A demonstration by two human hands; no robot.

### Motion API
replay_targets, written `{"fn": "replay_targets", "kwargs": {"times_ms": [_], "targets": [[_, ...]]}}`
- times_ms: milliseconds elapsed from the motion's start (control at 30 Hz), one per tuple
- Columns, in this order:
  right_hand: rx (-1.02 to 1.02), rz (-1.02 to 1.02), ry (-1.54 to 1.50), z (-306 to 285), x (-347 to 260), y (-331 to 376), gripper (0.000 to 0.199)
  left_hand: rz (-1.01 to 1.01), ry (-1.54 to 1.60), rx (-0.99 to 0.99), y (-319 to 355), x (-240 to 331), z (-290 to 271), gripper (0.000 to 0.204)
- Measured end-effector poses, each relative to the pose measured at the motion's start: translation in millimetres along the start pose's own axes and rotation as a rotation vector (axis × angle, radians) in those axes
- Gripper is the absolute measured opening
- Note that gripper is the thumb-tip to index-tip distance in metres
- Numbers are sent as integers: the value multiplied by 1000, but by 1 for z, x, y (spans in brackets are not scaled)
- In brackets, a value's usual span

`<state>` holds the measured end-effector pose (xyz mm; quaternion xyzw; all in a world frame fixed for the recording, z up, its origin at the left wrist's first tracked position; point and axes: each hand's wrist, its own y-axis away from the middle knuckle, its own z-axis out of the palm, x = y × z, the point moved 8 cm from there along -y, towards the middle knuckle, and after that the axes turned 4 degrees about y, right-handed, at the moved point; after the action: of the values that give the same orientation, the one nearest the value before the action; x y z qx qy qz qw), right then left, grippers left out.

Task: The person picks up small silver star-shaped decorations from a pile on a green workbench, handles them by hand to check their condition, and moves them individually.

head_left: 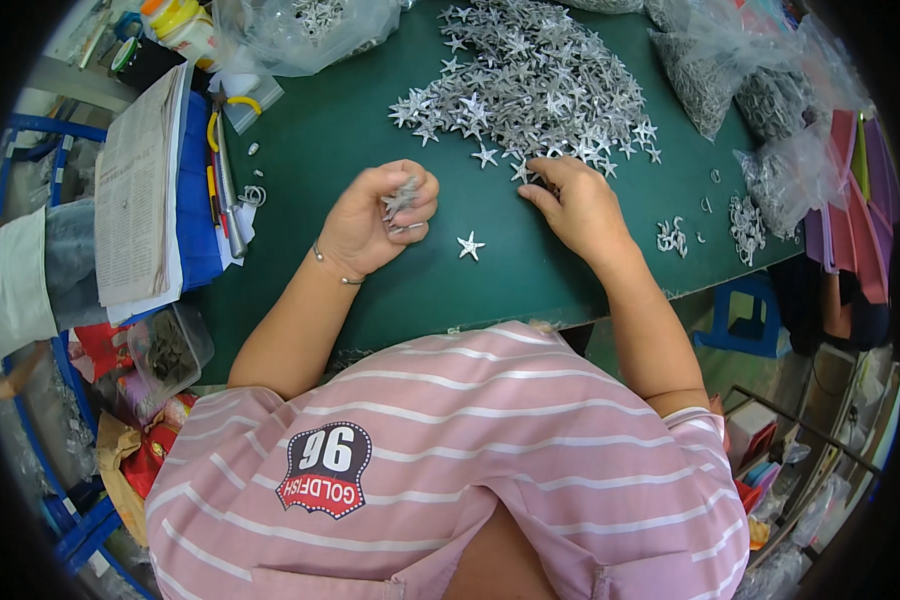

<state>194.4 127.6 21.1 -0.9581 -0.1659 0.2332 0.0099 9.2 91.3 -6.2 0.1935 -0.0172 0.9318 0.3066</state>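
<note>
My left hand (pixel 378 218) is curled closed around several silver-grey starfish-shaped metal pieces (pixel 400 200), held above the green tabletop. My right hand (pixel 580 208) reaches to the near edge of a large pile of the same starfish pieces (pixel 550 90). Its thumb and forefinger are apart, the fingertips close to a starfish piece (pixel 521 171) at the pile's edge; what lies beneath the palm is hidden. Between my two hands, a single starfish piece (pixel 469 245) rests by itself on the table.
Plastic bags of metal parts (pixel 690 85) stand at the far right, near small hook-shaped pieces (pixel 672 236). Another clear bag (pixel 305 35) sits at the far left. Papers on a blue folder (pixel 145 185), yellow-handled pliers (pixel 232 105) and pens line the left edge. A blue stool (pixel 740 318) stands below right.
</note>
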Motion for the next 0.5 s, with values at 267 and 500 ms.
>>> {"fn": "replay_targets", "kwargs": {"times_ms": [267,500], "targets": [[9,19,107,6,-16,-6,16,-3,-1132,414,-5,-3,3,17],[-112,-170,-92,4,-25,18,12,303,-1940,85,6,-25,37,24]]}}
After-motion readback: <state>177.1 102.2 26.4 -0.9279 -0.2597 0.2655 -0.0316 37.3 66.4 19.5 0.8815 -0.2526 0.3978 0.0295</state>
